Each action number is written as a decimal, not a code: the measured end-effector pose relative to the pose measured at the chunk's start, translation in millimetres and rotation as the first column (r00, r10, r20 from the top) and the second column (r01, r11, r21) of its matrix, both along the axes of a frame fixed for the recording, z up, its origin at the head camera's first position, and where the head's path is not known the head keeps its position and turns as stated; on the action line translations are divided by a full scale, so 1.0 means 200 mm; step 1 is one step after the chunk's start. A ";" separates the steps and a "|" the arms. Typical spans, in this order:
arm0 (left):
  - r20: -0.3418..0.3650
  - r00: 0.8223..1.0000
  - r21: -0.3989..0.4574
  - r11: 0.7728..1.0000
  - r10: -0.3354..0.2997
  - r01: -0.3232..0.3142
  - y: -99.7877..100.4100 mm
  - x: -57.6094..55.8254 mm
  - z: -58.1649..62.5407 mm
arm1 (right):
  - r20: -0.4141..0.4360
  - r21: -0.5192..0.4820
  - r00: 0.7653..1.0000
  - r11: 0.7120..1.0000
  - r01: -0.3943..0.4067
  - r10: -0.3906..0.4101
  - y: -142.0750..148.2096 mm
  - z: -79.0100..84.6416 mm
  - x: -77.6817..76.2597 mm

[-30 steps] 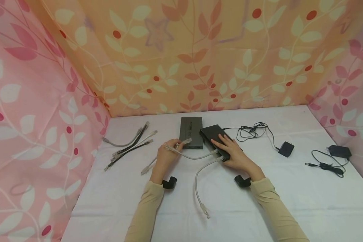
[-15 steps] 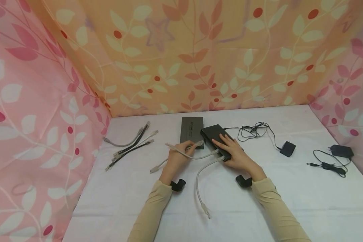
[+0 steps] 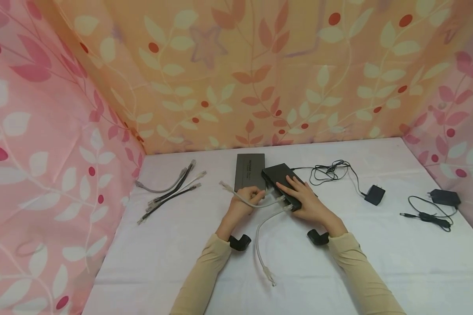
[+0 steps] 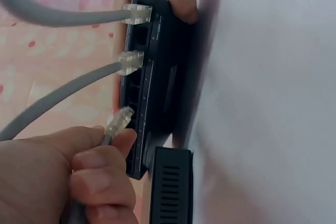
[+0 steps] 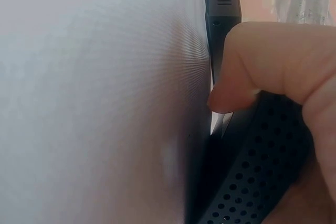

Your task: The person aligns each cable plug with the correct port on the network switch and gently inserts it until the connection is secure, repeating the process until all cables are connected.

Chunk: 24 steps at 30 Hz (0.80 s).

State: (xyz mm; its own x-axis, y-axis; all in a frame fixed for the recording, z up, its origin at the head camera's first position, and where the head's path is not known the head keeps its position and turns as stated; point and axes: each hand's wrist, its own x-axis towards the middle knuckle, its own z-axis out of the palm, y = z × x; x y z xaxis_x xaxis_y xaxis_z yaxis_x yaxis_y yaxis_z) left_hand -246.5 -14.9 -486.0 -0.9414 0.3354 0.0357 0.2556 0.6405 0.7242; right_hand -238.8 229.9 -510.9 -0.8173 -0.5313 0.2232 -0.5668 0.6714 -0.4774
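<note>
My left hand (image 3: 242,203) pinches a grey Ethernet cable just behind its clear plug (image 4: 119,121). In the left wrist view that plug points at the row of ports on a black network switch (image 4: 163,77), right at the port face. Two other grey cables have their plugs (image 4: 131,62) seated in ports of the same switch. My right hand (image 3: 307,203) grips the switch, fingers spread over its top and thumb (image 5: 236,90) bent at its lower edge. The switch is tilted, its near side raised off the table. The pinched cable's far end is hidden behind my left hand.
A second, dark grey switch (image 3: 250,173) lies flat behind my left hand. Several loose Ethernet cables (image 3: 169,192) lie at the left. A black power adapter (image 3: 374,194) with coiled cord sits to the right, another adapter (image 3: 444,197) beyond it. Curtains surround the white table (image 3: 142,271).
My left hand has moved right, carrying the pinched cable's plug from over the grey switch to the ports of the black one. The right hand has stayed in place.
</note>
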 end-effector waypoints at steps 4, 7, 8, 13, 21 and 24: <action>0.001 1.000 -0.005 1.000 -0.015 0.015 0.03 -0.01 0.00 | -0.006 0.004 1.000 1.000 0.000 0.000 0.00 -0.01 0.00; 0.030 0.999 -0.003 0.999 -0.032 0.032 0.04 -0.02 0.01 | -0.007 0.001 1.000 1.000 -0.001 0.001 0.00 -0.01 0.00; 0.047 0.998 0.002 0.999 -0.035 0.035 0.05 -0.02 0.01 | -0.006 0.000 1.000 1.000 -0.002 0.002 0.00 -0.01 0.00; 0.133 0.990 0.046 0.998 -0.048 0.042 0.07 -0.02 0.02 | 0.005 -0.003 1.000 1.000 -0.005 0.005 0.00 0.00 0.00; 0.258 0.963 0.170 0.985 -0.080 0.036 0.08 -0.02 0.01 | -0.039 -0.037 0.999 0.999 -0.011 0.010 -0.01 0.01 0.01; 0.276 0.958 0.173 0.985 -0.072 0.024 0.09 -0.03 0.01 | -0.057 -0.051 0.998 0.999 -0.011 0.008 -0.01 0.00 0.01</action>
